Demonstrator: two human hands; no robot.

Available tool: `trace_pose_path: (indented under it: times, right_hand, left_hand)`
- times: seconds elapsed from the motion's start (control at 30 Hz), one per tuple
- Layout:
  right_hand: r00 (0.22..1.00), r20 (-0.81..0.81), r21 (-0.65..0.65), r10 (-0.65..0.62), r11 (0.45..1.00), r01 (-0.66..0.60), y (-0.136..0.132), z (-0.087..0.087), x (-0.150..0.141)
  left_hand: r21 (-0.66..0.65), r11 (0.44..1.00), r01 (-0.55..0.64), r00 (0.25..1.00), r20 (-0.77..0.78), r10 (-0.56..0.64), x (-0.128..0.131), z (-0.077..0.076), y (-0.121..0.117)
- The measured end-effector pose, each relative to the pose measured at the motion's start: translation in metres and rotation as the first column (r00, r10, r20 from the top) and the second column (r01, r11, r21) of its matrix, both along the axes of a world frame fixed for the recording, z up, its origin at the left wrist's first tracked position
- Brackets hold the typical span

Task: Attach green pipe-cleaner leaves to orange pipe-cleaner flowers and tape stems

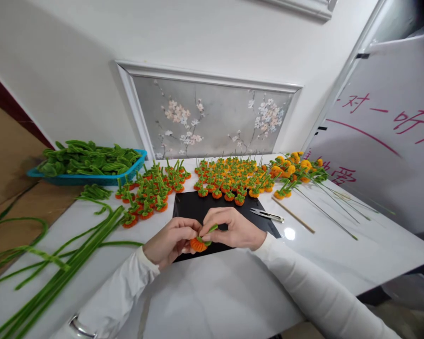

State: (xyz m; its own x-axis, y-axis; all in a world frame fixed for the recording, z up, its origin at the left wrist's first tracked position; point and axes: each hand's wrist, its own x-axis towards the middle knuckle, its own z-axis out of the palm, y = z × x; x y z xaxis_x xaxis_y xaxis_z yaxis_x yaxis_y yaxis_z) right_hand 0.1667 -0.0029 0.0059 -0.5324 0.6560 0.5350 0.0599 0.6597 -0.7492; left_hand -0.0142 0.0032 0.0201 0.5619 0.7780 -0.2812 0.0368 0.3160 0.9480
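While both hands meet over the black mat (187, 207), the small pumpkin (199, 244) sits between their fingertips: orange, ribbed, fuzzy, squat, green piece on top. Left hand (173, 239): fingers curled, pinching its side. Right hand (231, 228): nearly closed, thumb and fingers on the green part. Scissors (267, 215) lie just beside, right side of mat, on white tabletop (229, 292).

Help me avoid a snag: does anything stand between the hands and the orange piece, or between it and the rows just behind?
Nothing visible does: the left hand and right hand both hold the orange piece. Toward the rows of similar pieces lies only the flat black mat; the snips are off to the right.
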Motion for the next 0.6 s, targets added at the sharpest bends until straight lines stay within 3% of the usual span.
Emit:
trace_pose_path:
  times: [0.2,0.33,0.4,0.47,0.6]
  right_hand:
    - [0.995,-0.03,0.091,-0.094,0.991,0.096,-0.0001,0.001,-0.0015]
    - [0.961,0.049,0.163,-0.272,0.951,0.261,0.0003,0.0004,-0.0024]
    - [0.94,0.067,0.184,-0.335,0.93,0.318,0.0007,-0.0002,-0.0028]
    - [0.925,0.082,0.177,-0.371,0.919,0.353,0.0008,-0.0006,-0.0029]
    - [0.938,0.047,0.126,-0.343,0.934,0.335,0.0001,-0.0002,-0.002]
  left_hand:
    - [-0.103,0.994,-0.035,0.986,0.16,0.051,0.0021,0.0043,-0.0029]
    - [0.077,0.997,0.003,0.995,0.102,-0.011,0.0017,0.0092,-0.0054]
    - [0.211,0.978,-0.006,0.995,0.098,-0.015,0.002,0.0088,-0.0059]
    - [0.263,0.964,-0.031,0.995,0.105,0.004,0.0027,0.0068,-0.006]
    - [0.052,0.996,-0.071,0.983,0.173,0.061,0.0037,0.0034,-0.006]
